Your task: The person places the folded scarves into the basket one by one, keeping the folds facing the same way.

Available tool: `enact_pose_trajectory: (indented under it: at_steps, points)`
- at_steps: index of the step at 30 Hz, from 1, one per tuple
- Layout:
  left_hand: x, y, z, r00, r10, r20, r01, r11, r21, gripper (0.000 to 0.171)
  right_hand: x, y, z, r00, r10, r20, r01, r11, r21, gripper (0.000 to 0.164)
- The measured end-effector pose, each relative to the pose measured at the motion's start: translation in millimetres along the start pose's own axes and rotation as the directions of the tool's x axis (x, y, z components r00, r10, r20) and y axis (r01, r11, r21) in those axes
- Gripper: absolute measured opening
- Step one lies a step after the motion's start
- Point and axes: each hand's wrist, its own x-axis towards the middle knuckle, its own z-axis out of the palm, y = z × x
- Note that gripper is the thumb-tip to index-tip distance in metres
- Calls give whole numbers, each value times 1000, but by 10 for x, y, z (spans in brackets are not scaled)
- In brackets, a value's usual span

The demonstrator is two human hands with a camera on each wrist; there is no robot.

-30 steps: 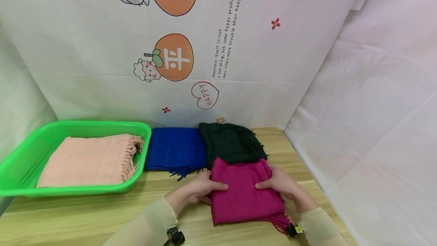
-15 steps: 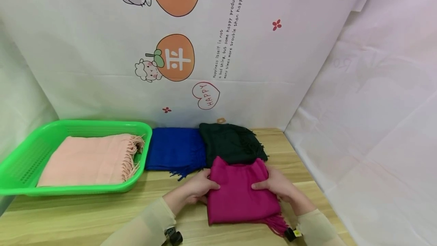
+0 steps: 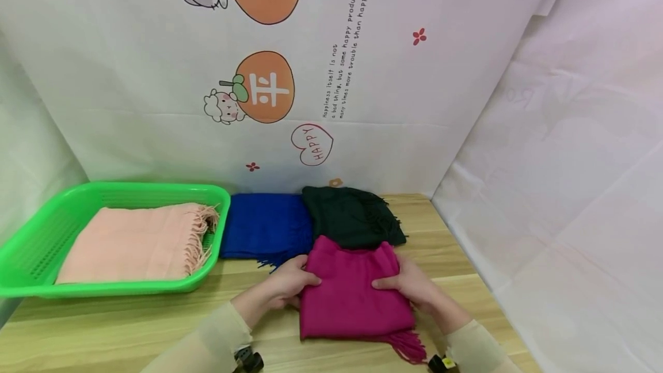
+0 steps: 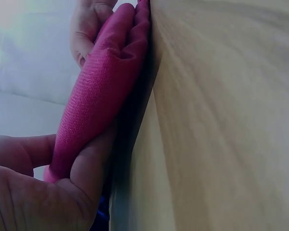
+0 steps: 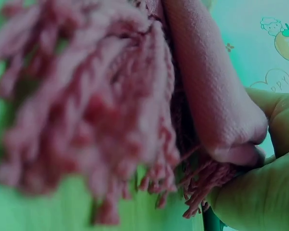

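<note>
A folded magenta scarf (image 3: 354,298) is held between both hands at the front of the table, its fringe hanging at the lower right. My left hand (image 3: 279,284) grips its left edge, thumb on top and fingers beneath; the left wrist view shows the folded edge (image 4: 94,91) pinched by that hand (image 4: 48,192). On the opposite edge, my right hand (image 3: 414,285) holds it the same way. Close up in the right wrist view, the fringe (image 5: 101,120) covers much of the picture beside the right hand (image 5: 260,192).
Behind the magenta scarf lie a folded blue scarf (image 3: 266,223) and a dark green scarf (image 3: 352,217). A green plastic basket (image 3: 129,288) at the left holds a folded pale pink scarf (image 3: 132,243). White printed sheets surround the wooden table (image 3: 129,332).
Both hands have shifted to the left with the magenta scarf between them. The basket and the other scarves stay where they were.
</note>
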Motion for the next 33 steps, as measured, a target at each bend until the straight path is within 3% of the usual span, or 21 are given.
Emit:
enact_pose_trajectory:
  at_steps: [9, 21, 33]
  points:
    - [-156, 50, -202, 999, 3, 36, -3, 1000, -2, 52, -12, -74, 169, 998, -19, 65, 13, 996, 93, 70]
    - [-367, 157, -398, 998, -7, 60, 9, 999, -30, 54, -42, -233, 398, 997, -55, 54, 48, 991, 122, 65]
    - [-525, 282, -557, 999, 6, 42, -7, 1000, 26, 58, -41, -419, 557, 1000, -28, 7, 27, 985, 170, 66]
